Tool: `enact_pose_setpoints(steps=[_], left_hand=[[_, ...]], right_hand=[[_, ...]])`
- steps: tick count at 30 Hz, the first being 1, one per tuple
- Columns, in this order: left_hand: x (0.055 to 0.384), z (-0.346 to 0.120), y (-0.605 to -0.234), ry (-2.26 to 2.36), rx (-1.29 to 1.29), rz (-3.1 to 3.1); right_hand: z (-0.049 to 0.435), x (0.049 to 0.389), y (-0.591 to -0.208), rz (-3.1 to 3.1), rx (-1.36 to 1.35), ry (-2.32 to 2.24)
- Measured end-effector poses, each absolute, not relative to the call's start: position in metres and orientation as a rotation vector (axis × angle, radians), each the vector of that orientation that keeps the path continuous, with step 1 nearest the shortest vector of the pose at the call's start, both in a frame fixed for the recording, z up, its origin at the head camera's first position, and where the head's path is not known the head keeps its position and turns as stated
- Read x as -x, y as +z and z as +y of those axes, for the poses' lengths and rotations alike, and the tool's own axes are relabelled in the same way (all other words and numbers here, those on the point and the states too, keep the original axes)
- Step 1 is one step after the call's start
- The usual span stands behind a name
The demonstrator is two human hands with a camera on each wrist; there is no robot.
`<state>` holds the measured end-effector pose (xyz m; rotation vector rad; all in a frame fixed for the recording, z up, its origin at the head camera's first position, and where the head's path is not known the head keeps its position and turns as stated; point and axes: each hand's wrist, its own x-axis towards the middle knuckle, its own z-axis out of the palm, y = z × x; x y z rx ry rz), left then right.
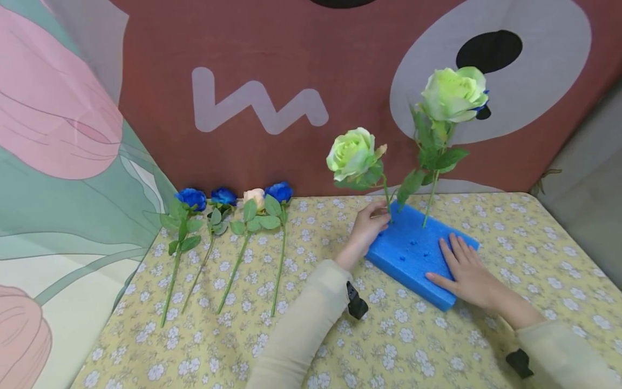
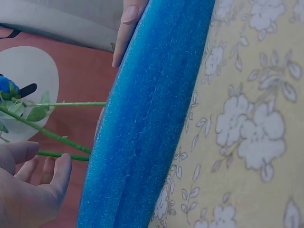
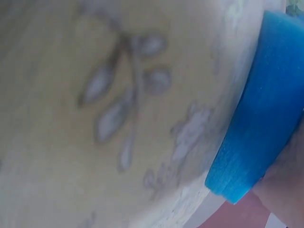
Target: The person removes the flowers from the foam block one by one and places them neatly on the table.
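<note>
A blue foam block (image 1: 408, 254) with several small holes in its top lies on the table. A light-green rose (image 1: 352, 154) stands in its far left edge, leaning left. My left hand (image 1: 366, 229) holds this rose low on its stem (image 2: 78, 157), thumb and fingertips around it just above the foam. My right hand (image 1: 468, 273) rests on the right part of the block with fingers spread. Another light-green rose (image 1: 454, 94) stands upright in the block, with a bit of blue flower showing behind it.
On the left of the flowered tablecloth (image 1: 194, 346) lie a blue rose (image 1: 191, 199), a second blue rose (image 1: 224, 196), a pale-pink rose (image 1: 254, 199) and another blue rose (image 1: 279, 192), stems toward me. A printed curtain (image 1: 262, 48) hangs behind the table's back edge.
</note>
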<state>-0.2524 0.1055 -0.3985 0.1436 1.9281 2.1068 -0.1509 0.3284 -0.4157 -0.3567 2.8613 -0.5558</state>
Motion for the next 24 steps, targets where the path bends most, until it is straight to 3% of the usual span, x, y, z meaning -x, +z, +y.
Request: enact_pose_setpoints(steps=[24], left_hand=[[0.253, 0.103, -0.415, 2.306, -0.08, 1.907]], right_hand=[[0.339, 0.155, -0.417, 2.872, 0.446, -0.524]])
